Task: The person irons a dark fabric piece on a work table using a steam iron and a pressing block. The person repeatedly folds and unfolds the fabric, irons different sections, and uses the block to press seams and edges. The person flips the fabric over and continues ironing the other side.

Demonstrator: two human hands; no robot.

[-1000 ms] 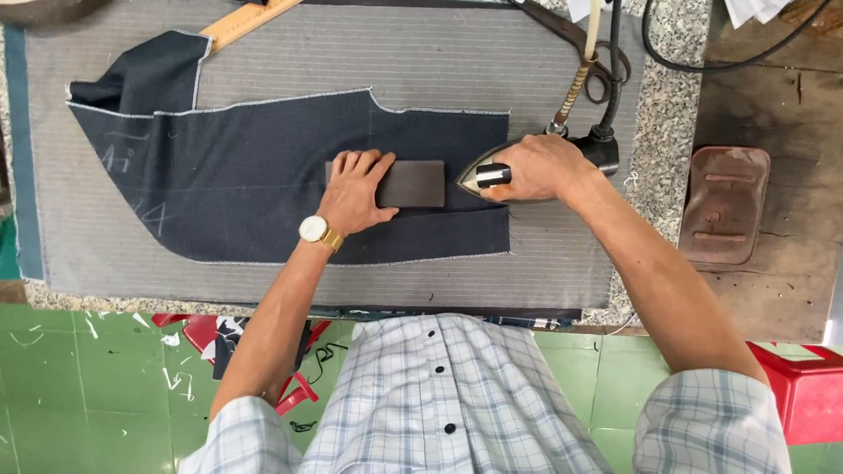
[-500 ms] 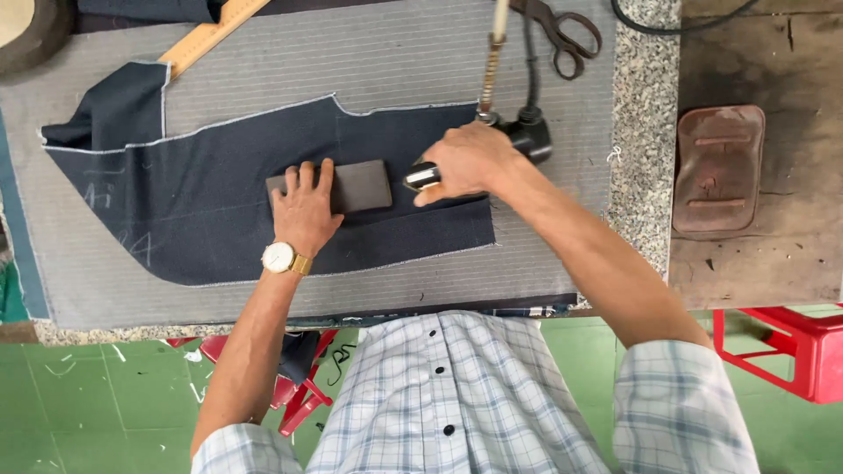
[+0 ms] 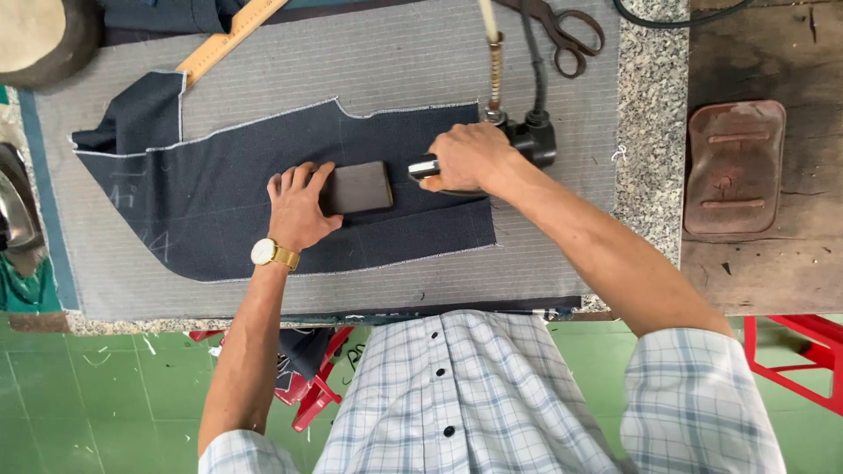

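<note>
The right hand (image 3: 470, 156) grips the iron (image 3: 518, 145) on the dark cloth (image 3: 263, 184); the left hand (image 3: 299, 206) lies flat, pressing a block (image 3: 358, 187). Most cloth looks smooth.

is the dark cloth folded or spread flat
Mostly spread flat: the cloth lies open on the table; only its upper left corner is turned up.

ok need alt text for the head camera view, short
Seen from above, a person's right hand grips an iron on dark blue cloth, while the left hand presses a dark block beside it. Scissors lie at the top.
</note>
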